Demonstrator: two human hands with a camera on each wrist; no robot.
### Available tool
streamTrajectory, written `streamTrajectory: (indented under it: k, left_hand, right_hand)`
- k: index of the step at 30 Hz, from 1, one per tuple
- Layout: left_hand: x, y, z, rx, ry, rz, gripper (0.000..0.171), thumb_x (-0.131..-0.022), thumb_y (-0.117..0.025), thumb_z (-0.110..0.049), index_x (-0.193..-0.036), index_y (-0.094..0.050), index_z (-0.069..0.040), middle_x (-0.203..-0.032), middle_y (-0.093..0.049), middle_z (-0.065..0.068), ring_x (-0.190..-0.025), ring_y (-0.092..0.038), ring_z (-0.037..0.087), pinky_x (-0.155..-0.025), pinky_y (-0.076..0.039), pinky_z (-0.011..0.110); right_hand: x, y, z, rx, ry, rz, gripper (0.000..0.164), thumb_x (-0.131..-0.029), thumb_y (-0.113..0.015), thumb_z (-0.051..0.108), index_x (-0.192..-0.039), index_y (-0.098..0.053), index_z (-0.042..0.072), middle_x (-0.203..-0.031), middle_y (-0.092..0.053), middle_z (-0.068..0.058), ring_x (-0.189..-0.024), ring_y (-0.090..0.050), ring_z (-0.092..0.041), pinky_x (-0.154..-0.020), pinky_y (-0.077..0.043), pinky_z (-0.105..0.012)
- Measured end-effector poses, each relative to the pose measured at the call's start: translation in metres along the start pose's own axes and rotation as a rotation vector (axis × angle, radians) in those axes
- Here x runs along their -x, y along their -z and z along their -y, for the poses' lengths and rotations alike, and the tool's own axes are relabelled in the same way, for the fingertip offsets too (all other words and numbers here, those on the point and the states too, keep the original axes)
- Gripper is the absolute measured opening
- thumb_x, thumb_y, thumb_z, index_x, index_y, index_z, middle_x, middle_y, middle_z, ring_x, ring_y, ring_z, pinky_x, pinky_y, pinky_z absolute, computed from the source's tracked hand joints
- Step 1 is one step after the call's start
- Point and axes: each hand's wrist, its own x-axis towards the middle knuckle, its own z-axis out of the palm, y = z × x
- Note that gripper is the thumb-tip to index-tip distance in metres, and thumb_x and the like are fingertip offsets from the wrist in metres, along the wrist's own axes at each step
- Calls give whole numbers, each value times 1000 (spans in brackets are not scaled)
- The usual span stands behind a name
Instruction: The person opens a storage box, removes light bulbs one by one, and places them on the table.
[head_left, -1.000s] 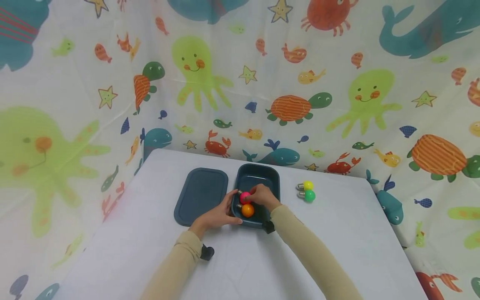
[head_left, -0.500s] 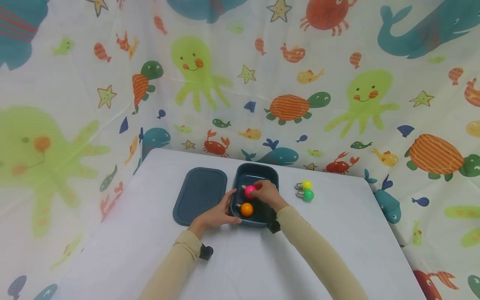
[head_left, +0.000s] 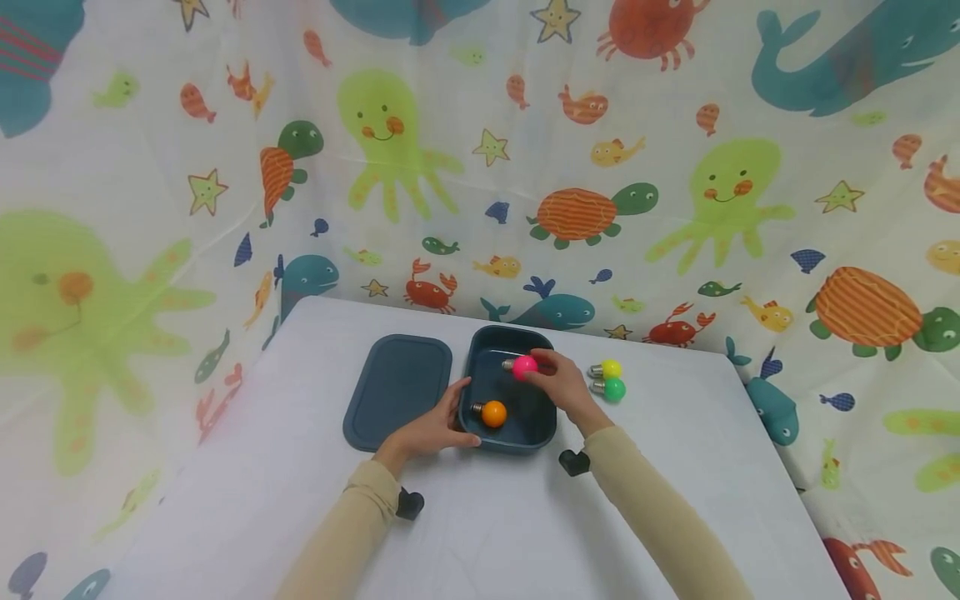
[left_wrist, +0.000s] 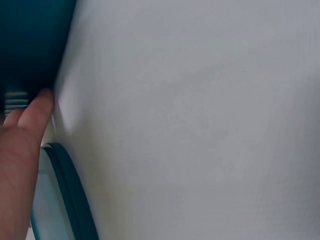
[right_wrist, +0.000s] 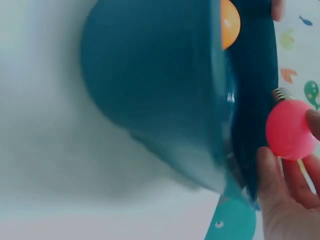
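Observation:
A pink light bulb [head_left: 525, 367] is pinched in my right hand [head_left: 564, 385], over the right part of a dark blue container [head_left: 507, 447]. In the right wrist view the pink bulb [right_wrist: 289, 131] shows between thumb and fingers, its metal base pointing away from the hand. An orange light bulb [head_left: 493, 414] lies inside the container at the near left. My left hand [head_left: 429, 429] rests against the container's near left corner, thumb along the near side and fingers along the left side. Up close, a straight digit of the left hand [left_wrist: 30, 125] touches the container wall.
Left of the container a dark blue lid [head_left: 399, 393] lies flat on the white table [head_left: 480, 525]. To the right, a yellow bulb [head_left: 611, 369] and a green bulb [head_left: 614, 389] lie side by side. A curtain with sea animals hangs behind the table.
The pink bulb has moved rightward and away from the orange bulb, held in my right hand. My left hand has kept its place at the container's corner.

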Motion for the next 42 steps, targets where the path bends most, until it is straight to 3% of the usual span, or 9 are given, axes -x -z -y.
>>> streamTrajectory:
  k: [9,19,30,42]
  left_hand:
    - [0,0,0,1,1,-5,106,-82,-80,-26,-155,-4,-35,-164,3,10,-148,-17,28,-117,-21,46]
    - [0,0,-1,14,-6,9,109,-83,-80,-25,-156,0,-32,-164,3,11,-147,-19,30,-117,-21,47]
    - [2,0,-3,0,3,-5,107,-82,-80,-26,-155,-2,-35,-164,3,9,-148,-17,29,-117,-21,47]
    - [2,-3,-4,11,14,-6,106,-83,-79,-22,-155,-3,-36,-164,2,9,-148,-18,30,-117,-21,47]
  right_hand:
    - [9,25,-23,-115,67,-56,57,-93,-68,31,-144,-47,18,-145,-47,-8,-131,-47,-30,-104,-44,-46]
    - [26,56,-54,-122,149,-97,59,-91,-68,39,-144,-49,20,-141,-51,-5,-128,-50,-28,-101,-46,-45]
    - [41,87,-87,-62,132,-152,58,-95,-62,34,-147,-44,16,-150,-40,-9,-133,-45,-35,-102,-44,-45]
    - [50,101,-119,-10,86,-168,59,-95,-63,31,-147,-43,12,-149,-40,-14,-134,-44,-36,-103,-42,-44]
